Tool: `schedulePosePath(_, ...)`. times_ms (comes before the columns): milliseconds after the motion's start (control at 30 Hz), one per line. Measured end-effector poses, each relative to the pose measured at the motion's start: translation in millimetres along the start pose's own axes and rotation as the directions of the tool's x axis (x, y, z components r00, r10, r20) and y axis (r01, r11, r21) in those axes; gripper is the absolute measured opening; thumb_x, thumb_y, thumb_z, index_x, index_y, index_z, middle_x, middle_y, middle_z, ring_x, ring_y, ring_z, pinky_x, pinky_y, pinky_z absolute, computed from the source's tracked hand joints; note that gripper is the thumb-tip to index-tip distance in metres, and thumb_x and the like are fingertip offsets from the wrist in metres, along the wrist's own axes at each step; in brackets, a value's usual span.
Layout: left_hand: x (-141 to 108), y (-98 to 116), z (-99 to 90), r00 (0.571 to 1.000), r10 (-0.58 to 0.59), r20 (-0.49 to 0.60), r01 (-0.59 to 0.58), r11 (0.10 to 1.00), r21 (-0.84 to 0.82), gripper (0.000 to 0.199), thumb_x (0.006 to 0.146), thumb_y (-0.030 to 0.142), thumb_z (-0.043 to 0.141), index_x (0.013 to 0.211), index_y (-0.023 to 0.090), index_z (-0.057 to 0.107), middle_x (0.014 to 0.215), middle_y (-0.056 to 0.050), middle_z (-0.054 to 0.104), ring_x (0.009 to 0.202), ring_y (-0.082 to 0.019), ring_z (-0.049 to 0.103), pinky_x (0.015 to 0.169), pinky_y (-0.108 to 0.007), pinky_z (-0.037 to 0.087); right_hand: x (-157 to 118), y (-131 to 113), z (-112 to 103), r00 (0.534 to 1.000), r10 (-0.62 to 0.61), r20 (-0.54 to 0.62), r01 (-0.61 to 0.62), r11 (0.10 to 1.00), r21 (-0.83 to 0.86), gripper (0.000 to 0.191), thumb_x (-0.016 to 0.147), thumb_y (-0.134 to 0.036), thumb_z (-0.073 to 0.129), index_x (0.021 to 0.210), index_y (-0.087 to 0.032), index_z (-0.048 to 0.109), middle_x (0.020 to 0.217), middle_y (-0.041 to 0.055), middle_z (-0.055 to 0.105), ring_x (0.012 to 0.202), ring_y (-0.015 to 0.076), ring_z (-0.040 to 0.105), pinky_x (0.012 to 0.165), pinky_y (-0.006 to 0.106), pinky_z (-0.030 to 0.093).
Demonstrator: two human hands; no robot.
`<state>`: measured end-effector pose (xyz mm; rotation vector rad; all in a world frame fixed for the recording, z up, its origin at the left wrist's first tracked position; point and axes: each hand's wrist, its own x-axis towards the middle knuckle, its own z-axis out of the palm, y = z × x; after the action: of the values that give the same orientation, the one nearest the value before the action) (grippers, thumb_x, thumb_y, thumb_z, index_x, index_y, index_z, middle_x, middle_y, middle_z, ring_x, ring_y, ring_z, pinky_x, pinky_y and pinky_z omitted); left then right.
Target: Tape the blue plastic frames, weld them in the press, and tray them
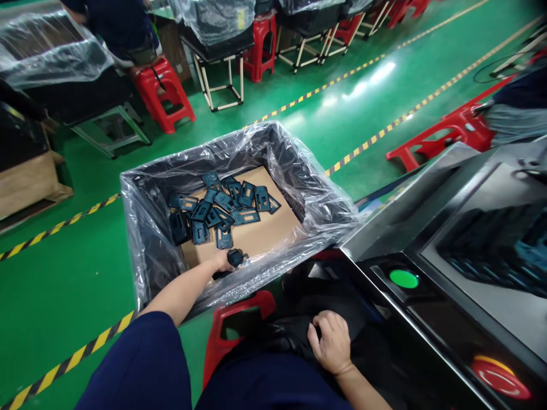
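Note:
My left hand [222, 262] reaches over the near wall of a bin lined with clear plastic [141, 239]. Its fingers are closed around a small dark piece, seemingly a black plastic part [235, 258], low in the bin; its exact shape is blurred. Just beyond lies a loose pile of flat black plastic parts with rectangular cutouts [224, 201], on a brown cardboard sheet [277, 233]. On my lap rests my right hand [331, 341], its fingers curled in loosely and nothing visible in them.
At my right stands a machine with a green button [404, 278], a red emergency stop [501, 377] and a stack of black parts [491, 245]. Red stools [164, 97] and plastic-covered bins [213, 25] stand across the green floor. A co-worker [122, 28] sits at upper left.

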<state>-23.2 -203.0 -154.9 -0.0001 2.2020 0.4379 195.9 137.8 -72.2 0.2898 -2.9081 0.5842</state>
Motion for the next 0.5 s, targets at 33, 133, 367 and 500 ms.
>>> schedulePosePath(33,0.1,-1.9,-1.9,1.000,0.019,0.020,-0.019,1.000,-0.006,0.045,0.085,0.036,0.061,0.125,0.019,0.052,0.122,-0.009,0.058,0.107,-0.023,0.058,0.091,-0.045,0.049,-0.3,0.0,-0.3,1.000,0.000,-0.002,0.000,1.000,0.000,0.007,0.083,-0.023,0.051,0.077,-0.020,0.052,0.080,0.0052,0.053,0.079,0.0210,0.049,0.075,0.036,0.037)
schedulePosePath(133,0.4,-5.6,-7.4,0.995,0.064,0.080,-0.063,0.998,-0.009,0.043,0.085,0.035,0.060,0.124,0.018,0.053,0.122,-0.009,0.058,0.105,-0.023,0.059,0.089,-0.044,0.051,-1.0,-0.6,-1.6,1.000,-0.002,-0.008,0.002,1.000,-0.001,0.006,0.083,-0.023,0.051,0.078,-0.019,0.051,0.080,0.0051,0.053,0.079,0.0210,0.050,0.075,0.036,0.037)
schedulePosePath(367,-1.8,6.4,-5.7,0.980,0.001,0.198,-0.025,0.993,0.118,0.028,0.086,0.034,0.059,0.107,0.016,0.061,0.107,-0.006,0.064,0.094,-0.019,0.062,0.082,-0.039,0.053,-4.0,-2.7,-4.5,0.999,0.002,-0.033,-0.002,1.000,0.001,0.006,0.082,-0.023,0.051,0.078,-0.019,0.052,0.081,0.0053,0.053,0.080,0.0214,0.050,0.077,0.036,0.037)
schedulePosePath(500,-3.4,12.6,-18.3,0.991,-0.038,0.129,0.014,0.984,0.177,0.028,0.085,0.034,0.061,0.106,0.016,0.061,0.108,-0.006,0.063,0.096,-0.020,0.062,0.083,-0.039,0.052,-5.6,-3.8,-5.0,0.999,0.005,-0.042,-0.005,1.000,0.005,0.006,0.082,-0.022,0.051,0.077,-0.019,0.052,0.080,0.0048,0.053,0.079,0.0210,0.050,0.077,0.036,0.037)
